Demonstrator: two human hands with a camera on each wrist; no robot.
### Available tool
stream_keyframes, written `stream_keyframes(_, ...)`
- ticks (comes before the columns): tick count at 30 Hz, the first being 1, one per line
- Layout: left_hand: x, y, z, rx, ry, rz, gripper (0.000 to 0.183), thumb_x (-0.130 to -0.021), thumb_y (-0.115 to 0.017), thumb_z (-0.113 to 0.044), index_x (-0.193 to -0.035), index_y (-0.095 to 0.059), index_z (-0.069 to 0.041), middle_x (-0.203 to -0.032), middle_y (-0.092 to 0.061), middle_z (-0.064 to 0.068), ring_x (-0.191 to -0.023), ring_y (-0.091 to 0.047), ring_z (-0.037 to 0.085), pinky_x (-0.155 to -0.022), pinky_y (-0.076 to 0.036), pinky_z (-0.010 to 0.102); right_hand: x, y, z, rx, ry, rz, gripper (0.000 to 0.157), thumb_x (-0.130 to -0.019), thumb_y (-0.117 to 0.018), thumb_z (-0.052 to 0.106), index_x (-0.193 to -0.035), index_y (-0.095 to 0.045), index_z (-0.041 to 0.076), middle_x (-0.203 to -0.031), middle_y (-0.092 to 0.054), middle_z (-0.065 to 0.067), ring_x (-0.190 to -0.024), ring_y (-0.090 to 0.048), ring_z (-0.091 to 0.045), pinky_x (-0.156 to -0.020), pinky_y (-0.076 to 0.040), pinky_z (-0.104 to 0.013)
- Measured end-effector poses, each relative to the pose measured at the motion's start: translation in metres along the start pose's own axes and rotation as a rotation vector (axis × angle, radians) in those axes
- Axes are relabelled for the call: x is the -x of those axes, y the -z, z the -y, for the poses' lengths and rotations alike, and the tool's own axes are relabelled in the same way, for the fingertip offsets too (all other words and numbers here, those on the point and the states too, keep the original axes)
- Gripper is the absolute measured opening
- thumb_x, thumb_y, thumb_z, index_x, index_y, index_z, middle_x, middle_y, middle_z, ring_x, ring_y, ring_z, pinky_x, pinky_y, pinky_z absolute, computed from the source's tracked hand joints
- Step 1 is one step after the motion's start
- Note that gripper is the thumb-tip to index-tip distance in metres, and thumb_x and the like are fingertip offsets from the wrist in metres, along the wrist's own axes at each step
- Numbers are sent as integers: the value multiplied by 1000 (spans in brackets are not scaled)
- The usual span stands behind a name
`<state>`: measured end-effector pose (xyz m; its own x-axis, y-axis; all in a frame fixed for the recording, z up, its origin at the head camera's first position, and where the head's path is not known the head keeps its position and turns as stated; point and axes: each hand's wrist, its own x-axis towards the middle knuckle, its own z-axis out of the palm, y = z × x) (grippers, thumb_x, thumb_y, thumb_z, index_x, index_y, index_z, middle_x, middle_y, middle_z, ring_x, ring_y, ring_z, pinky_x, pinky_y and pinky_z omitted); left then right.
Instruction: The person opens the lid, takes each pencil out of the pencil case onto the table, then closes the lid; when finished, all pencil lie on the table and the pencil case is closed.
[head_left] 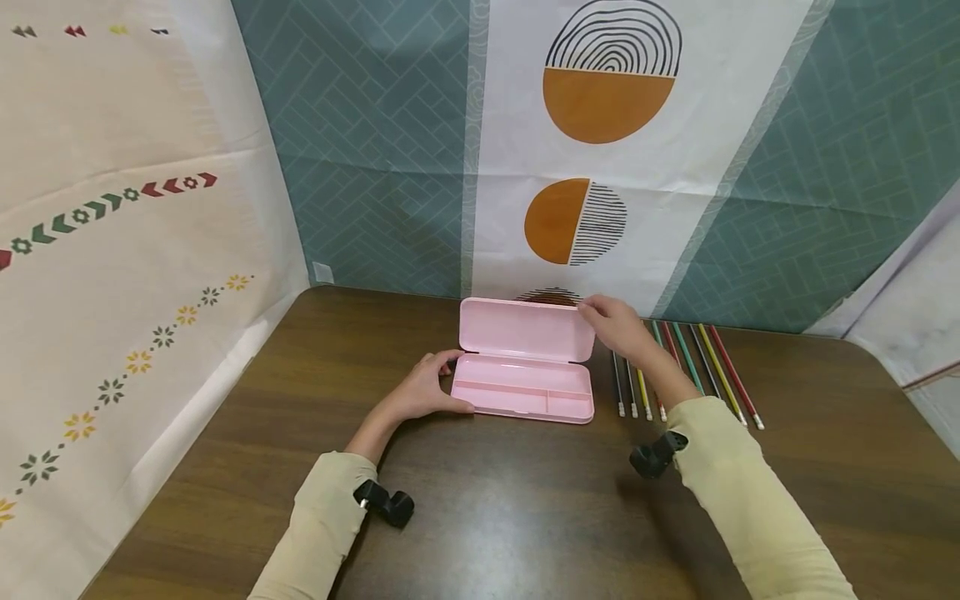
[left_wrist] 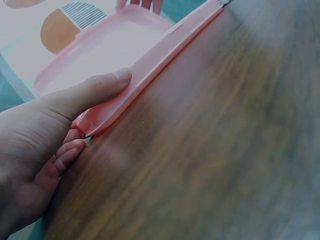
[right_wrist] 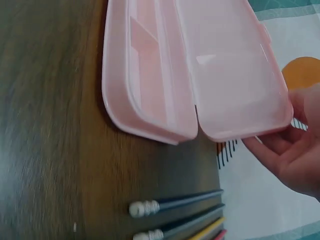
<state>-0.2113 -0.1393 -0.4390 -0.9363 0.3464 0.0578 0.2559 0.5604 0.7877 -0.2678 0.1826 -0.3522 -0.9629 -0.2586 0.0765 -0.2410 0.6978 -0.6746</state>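
A pink pencil case (head_left: 501, 399) lies on the table with its lid (head_left: 525, 331) raised, and its divided tray holds nothing. My left hand (head_left: 424, 388) grips the case's left end. In the left wrist view its thumb (left_wrist: 102, 87) rests along the front edge, with the other fingers curled round the end. At the lid's upper right corner, my right hand (head_left: 619, 331) pinches the rim. The right wrist view shows the lid's inside (right_wrist: 235, 80) and the small compartment (right_wrist: 150, 75) at the right end of the tray.
To the right of the case several pencils (head_left: 736, 377) lie side by side in a row, eraser ends toward me; my right forearm passes over some of them. A patterned cloth (head_left: 375, 167) hangs behind the wooden table (head_left: 495, 517), and a pale cloth (head_left: 135, 275) hangs at the left.
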Motion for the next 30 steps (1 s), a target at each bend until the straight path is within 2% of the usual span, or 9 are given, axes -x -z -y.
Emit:
stream_keyframes(3, -1, -1, -1, 0, -8, -5, 89, -63, -91, -28, -137, -49, -2, -104, -51, 12, -99, -44, 25, -81, -41, 37, 9, 6, -1, -12, 31, 36, 34, -102, -48, 22, -117, -62, -5, -107, -62, -20, -93, -53, -31, -80, -42, -44)
stream_keyframes(10, -3, -2, -1, 9, -8, -6, 91, -62, -91, -26, -137, -48, 3, -105, -50, 13, -99, -44, 26, -81, -40, 37, 32, 10, -5, 10, 131, 93, 23, -96, -59, 22, -100, -69, 1, -91, -67, -10, -81, -57, -25, -70, -45, -37)
stream_keyframes(17, -1, -1, -3, 55, 13, -12, 90, -63, -90, -23, -133, -45, 10, -103, -49, 13, -98, -43, 26, -81, -38, 36, 51, -5, -8, -11, 180, 169, 12, -92, -67, 22, -90, -70, 10, -105, -69, -7, -95, -65, -22, -82, -51, -40)
stream_keyframes(20, 0, -1, -3, 74, 17, -9, 94, -63, -90, -23, -136, -42, 11, -106, -49, 14, -99, -43, 26, -83, -38, 36, 54, -12, -7, 8, 222, 193, 15, -90, -70, 22, -96, -72, 8, -108, -69, -9, -98, -64, -23, -84, -51, -42)
stream_keyframes(24, 1, 0, -3, 68, 26, 2, 97, -63, -91, -26, -138, -40, 9, -113, -49, 15, -103, -42, 26, -85, -39, 37, 57, -24, -2, 68, 293, 222, 27, -88, -72, 21, -109, -72, 4, -117, -66, -14, -107, -62, -30, -89, -48, -45)
stream_keyframes(30, 1, 0, -2, 62, 2, 9, 95, -63, -91, -25, -137, -41, 8, -112, -49, 14, -103, -40, 27, -84, -37, 38, 57, -44, 10, 229, 348, 254, 39, -91, -67, 28, -123, -67, 5, -135, -54, -16, -127, -48, -34, -100, -38, -50)
